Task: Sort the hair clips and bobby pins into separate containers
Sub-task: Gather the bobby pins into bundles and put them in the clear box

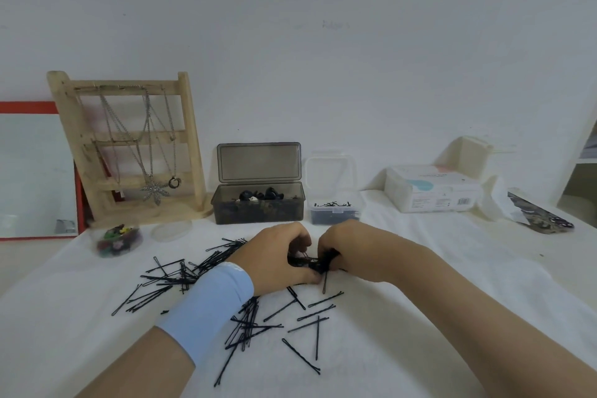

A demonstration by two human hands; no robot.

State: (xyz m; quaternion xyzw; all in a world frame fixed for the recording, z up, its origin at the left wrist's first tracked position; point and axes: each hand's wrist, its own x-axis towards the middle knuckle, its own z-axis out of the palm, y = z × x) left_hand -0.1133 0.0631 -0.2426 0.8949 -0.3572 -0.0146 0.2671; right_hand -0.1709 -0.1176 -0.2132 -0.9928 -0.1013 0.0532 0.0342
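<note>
Gathering a dark clump (pixel 315 263) of bobby pins (pixel 248 323) at the middle of the cloth-covered counter (pixel 420 317), with left hand (pixel 277 257) and right hand (pixel 353 252) pressed close together over it. Curling both sets of fingers (pixel 298 236) inward and pinching the clump from either side; cannot tell whether any clip is mixed into it.

Judged as partway through. Already sorted: black hair clips (pixel 261 194) heaped in the smoky grey box (pixel 258 212), lid standing open, and a shallow layer of pins in the small clear box (pixel 334 213) just beside it. Left to clear: many loose pins strewn over the counter, mostly to the left of the hands and nearer the body, so probably several more handfuls to go. Also noted at far left: a round clear tub (pixel 116 241) of coloured mini clips, with its lid (pixel 171 229) lying next to it.

Looking for writing: only a barcode and fine print on the white tissue pack (pixel 433 191) at the right, far too small to read. No brand made out anywhere else.
</note>
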